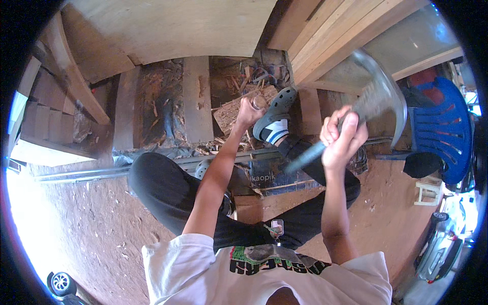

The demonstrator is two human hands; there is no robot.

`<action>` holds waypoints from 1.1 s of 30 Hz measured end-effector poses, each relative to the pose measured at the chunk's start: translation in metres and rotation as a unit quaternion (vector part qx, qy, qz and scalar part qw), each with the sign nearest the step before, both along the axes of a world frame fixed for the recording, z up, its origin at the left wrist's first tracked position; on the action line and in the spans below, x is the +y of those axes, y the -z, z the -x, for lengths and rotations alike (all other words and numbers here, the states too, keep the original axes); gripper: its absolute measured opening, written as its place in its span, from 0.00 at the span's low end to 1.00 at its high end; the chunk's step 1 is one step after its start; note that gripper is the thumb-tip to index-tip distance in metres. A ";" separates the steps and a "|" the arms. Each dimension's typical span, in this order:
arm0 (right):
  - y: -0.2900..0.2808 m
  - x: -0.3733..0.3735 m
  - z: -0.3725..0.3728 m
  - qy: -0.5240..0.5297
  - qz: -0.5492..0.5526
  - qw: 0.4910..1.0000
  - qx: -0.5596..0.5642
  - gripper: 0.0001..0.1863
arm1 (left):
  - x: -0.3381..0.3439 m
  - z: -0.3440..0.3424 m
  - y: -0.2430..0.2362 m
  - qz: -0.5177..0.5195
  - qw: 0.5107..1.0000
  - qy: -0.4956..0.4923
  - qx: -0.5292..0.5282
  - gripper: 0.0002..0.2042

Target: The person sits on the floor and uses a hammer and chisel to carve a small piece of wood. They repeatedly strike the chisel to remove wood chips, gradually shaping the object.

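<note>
Gripping, right side: the person's right grip (345, 134) is wrapping tightly around the handle of a curved-headed tool (380, 94), thumb lying along it.
Tool: it is hanging in the air, well apart from the left grip (247, 117); its greenish handle is slanting down to the left, while its metal head, partly blurred, is arching above and to the right.
Steadying side: the left grip is holding a short piece (259, 102) with a pale round end, probably wooden; the fingers are hiding much of it.
Slab: a rough wooden slab (227, 118) is lying under the left grip; whether the short piece is touching it cannot be told.
Foot: a grey clog (279, 107), worn over a striped sock (275, 132), is standing just beside the slab.
Debris: wood chips (244, 81) are lying scattered around the slab.
Left of slab: a flat plank (197, 101) is stretching away from the person.
Far right: a blue chair (442, 127) is standing near a small pale stool (428, 192).
</note>
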State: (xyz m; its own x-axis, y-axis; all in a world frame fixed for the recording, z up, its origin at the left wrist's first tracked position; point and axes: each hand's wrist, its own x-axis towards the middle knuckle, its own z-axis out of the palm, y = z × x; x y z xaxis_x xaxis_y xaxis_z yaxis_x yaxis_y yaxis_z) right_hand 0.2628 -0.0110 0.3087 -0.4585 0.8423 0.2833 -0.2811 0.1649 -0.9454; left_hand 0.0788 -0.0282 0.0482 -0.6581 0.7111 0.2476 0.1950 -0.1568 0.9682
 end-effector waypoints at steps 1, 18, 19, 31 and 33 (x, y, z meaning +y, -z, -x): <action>0.022 -0.001 0.009 -0.008 -0.077 0.997 0.003 0.19 | 0.002 0.000 0.003 0.018 1.000 0.005 -0.006 0.09; 0.058 0.000 0.024 0.032 -0.167 0.985 -0.009 0.19 | 0.005 0.001 0.009 -0.025 0.999 0.003 -0.041 0.08; 0.080 -0.005 0.021 -0.011 -0.064 0.983 -0.170 0.19 | 0.005 0.001 0.011 -0.021 1.000 -0.013 0.008 0.09; 0.126 -0.026 -0.030 -0.035 0.403 0.881 -0.247 0.19 | 0.005 -0.001 -0.018 0.003 0.997 -0.081 0.016 0.08; 0.121 -0.033 -0.028 -0.025 0.429 0.876 -0.219 0.19 | 0.013 0.002 -0.017 0.016 0.998 -0.054 -0.034 0.05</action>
